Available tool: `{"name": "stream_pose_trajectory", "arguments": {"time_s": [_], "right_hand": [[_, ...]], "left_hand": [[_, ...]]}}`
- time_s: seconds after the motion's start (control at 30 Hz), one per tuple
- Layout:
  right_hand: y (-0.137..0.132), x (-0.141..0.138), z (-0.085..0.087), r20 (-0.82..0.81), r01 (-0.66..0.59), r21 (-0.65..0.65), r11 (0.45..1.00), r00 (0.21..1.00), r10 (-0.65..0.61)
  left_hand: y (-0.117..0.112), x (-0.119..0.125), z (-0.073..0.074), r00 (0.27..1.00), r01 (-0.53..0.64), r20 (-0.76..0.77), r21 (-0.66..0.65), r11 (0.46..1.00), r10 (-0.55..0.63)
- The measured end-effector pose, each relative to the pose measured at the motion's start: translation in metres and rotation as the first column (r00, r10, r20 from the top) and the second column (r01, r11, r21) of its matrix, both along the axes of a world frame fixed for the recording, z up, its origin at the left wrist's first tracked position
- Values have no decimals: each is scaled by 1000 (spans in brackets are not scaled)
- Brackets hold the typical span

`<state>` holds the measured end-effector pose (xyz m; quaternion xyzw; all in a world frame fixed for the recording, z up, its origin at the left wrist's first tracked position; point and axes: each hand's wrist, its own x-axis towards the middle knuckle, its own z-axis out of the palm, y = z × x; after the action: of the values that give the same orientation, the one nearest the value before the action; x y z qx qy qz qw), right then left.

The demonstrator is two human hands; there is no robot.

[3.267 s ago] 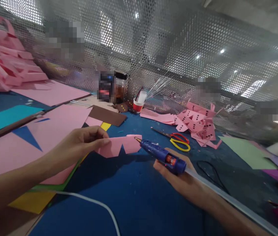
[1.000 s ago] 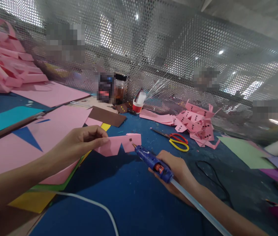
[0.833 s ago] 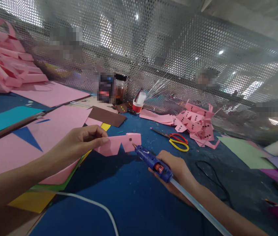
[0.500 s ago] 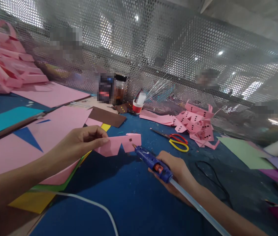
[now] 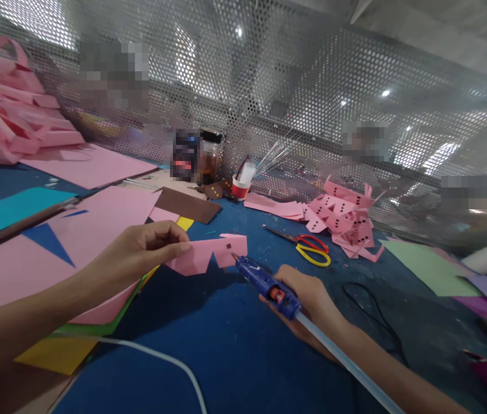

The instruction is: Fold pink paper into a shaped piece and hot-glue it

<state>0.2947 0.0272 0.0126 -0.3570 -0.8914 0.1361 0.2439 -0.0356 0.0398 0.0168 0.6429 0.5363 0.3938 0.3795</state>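
Observation:
My left hand [image 5: 140,253] pinches the left end of a pink paper cutout [image 5: 209,253] and holds it above the blue table [image 5: 234,351]. A small dark square sits on the cutout near its right end. My right hand [image 5: 312,302] grips a blue glue gun [image 5: 267,283] with a clear glue stick trailing back along my forearm. The gun's nozzle touches the lower right edge of the cutout, just below the dark square.
Pink sheets [image 5: 53,241] and coloured paper lie at the left, a pink strip pile [image 5: 10,109] behind them. Red-and-yellow scissors [image 5: 310,248] and a heap of dotted pink pieces [image 5: 349,218] lie at centre right. A red cup [image 5: 241,185] and jars [image 5: 209,155] stand by the perforated metal wall. A white cable [image 5: 165,359] crosses the front.
Over three seconds my right hand drew the glue gun back and left, so its nozzle sits under the cutout's right end. A dark square now shows on the cutout. The last second is nearly still.

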Motion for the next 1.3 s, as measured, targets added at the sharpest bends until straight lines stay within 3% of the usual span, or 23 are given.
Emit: {"name": "stream_pose_trajectory", "arguments": {"time_s": [0.73, 1.3], "right_hand": [[0, 2, -2, 92, 51, 21, 998, 994, -52], [1, 2, -3, 66, 33, 31, 999, 997, -35]], "left_hand": [[2, 0, -1, 1000, -8, 2, 3, 1000, 8], [0, 2, 2, 1000, 3, 5, -9, 1000, -3]]}}
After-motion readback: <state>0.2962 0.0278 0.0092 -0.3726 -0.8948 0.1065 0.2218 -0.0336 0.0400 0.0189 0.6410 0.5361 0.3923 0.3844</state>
